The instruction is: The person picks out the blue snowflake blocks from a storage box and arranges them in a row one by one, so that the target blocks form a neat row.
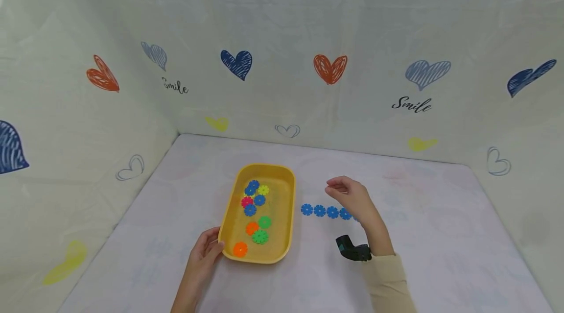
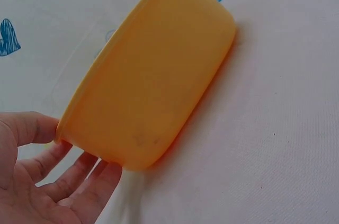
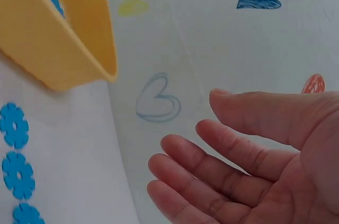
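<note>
A yellow plastic tray stands on the table, with several flower-shaped plastic discs inside, among them a blue disc, a green disc and an orange disc. My left hand pinches the tray's near left corner, thumb at the rim and fingers against the outer wall. Right of the tray, several blue discs lie flat in a row; my right forearm hides the row's right end. Above that row my right hand hovers, holding nothing, its fingers loosely bent in the right wrist view.
The white-covered table meets a back wall sheet printed with hearts and "Smile" lettering. A black wrist camera sticks out from my right wrist, over the table.
</note>
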Motion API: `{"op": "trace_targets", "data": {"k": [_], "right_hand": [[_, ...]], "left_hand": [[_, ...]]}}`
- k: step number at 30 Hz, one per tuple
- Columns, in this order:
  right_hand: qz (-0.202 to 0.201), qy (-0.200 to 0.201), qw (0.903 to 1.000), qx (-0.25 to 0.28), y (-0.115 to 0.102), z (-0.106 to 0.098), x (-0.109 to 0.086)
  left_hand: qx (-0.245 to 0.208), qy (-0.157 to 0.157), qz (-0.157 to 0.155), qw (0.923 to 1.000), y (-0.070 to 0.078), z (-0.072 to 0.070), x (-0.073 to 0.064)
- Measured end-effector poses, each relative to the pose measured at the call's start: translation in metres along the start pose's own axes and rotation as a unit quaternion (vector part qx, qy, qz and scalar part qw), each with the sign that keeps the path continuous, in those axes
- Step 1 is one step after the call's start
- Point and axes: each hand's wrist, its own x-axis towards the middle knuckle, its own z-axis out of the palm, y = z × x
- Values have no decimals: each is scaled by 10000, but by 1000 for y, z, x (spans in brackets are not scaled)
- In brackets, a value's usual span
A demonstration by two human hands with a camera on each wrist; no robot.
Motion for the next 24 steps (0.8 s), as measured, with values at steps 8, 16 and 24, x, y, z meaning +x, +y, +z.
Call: {"op": "trace_targets", "data": {"k": [8,16,24], "right_hand": [[-365,-534,9967,500,-31,43,17],[-412,-1178,9890,788,-51,82,31],[-496,-1957,9775,608,-58,116,41]], "left_hand": [[-140,65,416,9990,-9,-1,3],[-9,38,56,10000,-1,1,1],[20,67,10,10000,-3,1,1]]}}
